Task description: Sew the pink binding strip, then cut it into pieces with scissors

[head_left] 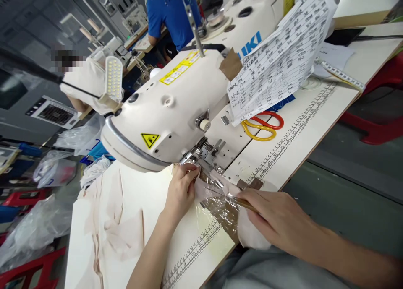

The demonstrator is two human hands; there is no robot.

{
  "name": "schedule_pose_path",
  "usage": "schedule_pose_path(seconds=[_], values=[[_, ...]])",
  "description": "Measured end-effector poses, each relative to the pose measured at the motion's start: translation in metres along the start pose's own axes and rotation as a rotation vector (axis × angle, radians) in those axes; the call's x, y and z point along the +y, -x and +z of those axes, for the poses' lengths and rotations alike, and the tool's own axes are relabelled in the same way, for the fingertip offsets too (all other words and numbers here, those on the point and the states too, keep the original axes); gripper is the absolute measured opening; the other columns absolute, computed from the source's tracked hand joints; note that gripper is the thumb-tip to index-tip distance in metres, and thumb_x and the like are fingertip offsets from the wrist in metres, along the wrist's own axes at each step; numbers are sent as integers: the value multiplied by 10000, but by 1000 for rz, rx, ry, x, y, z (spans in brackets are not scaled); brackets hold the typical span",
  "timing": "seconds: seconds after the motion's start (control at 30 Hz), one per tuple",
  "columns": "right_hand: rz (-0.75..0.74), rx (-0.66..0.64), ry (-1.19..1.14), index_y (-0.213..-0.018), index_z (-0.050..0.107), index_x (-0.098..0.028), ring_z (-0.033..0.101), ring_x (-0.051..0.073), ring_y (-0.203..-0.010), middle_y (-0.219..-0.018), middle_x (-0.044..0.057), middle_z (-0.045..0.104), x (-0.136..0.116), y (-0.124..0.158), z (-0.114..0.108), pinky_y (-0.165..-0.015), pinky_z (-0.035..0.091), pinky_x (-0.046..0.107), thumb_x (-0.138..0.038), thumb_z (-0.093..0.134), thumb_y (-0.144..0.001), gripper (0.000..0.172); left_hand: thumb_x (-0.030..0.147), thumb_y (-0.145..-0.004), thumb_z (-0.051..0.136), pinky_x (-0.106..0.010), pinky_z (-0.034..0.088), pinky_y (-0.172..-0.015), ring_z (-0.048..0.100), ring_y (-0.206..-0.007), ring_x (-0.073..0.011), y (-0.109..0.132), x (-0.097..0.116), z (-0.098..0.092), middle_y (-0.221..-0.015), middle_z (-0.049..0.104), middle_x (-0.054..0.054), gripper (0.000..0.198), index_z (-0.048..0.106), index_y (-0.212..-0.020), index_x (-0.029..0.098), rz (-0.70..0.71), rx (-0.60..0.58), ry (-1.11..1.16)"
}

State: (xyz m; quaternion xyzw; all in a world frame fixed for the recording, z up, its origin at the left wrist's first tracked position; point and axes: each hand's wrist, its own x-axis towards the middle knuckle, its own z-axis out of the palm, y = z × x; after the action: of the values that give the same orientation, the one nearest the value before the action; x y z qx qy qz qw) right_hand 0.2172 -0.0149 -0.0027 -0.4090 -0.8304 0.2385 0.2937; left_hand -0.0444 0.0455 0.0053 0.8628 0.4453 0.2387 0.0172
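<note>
My left hand (182, 188) is closed in a pinch beside the needle area of a white sewing machine (176, 108), on the edge of a pale sheer fabric (203, 190). My right hand (273, 217) is closed around a slim pointed metal tool with a brownish handle (242, 202). Its tip points left over the fabric, toward my left hand. Whether it is an awl or tweezers, I cannot tell. More pale fabric (253, 230) hangs below my right hand at the table edge. Shiny clear film over a brown patch (225, 213) lies on the table between my hands.
Scissors with red and yellow handles (260, 127) lie behind the handwritten sheet (277, 58) on the machine. Printed rulers (283, 142) run along the table's front edge. Pale fabric pieces (126, 234) lie at left. Two people work beyond, one in a blue shirt (171, 18).
</note>
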Motion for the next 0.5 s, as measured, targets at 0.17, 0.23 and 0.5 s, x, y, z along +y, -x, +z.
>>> schedule_pose_path(seconds=[0.17,0.23,0.5], values=[[18,-41,-204,-1163,534,-394,707,219,-797,-966,48,732,9,61,-29,-652,537,329,-157,377,-958,350,47,-901,412,-447,573,-806,577,-983,-259,2,17,4,-1093,605,-134,347,647,-1115,185,-57,-57,-198],[-3,-69,-202,-1267,477,-482,717,232,-824,-979,40,748,16,82,-33,-635,556,337,-197,418,-957,425,45,-894,418,-471,573,-825,569,-987,-273,1,23,9,-1095,606,-142,335,651,-1100,170,-63,-55,-255],[258,-94,-189,-1226,533,-547,706,305,-927,-1066,71,738,17,107,-28,-781,602,451,-355,443,-969,333,43,-916,381,-469,531,-967,552,-1183,-306,12,48,21,-1263,611,-191,400,588,-1258,72,-174,-66,-350]])
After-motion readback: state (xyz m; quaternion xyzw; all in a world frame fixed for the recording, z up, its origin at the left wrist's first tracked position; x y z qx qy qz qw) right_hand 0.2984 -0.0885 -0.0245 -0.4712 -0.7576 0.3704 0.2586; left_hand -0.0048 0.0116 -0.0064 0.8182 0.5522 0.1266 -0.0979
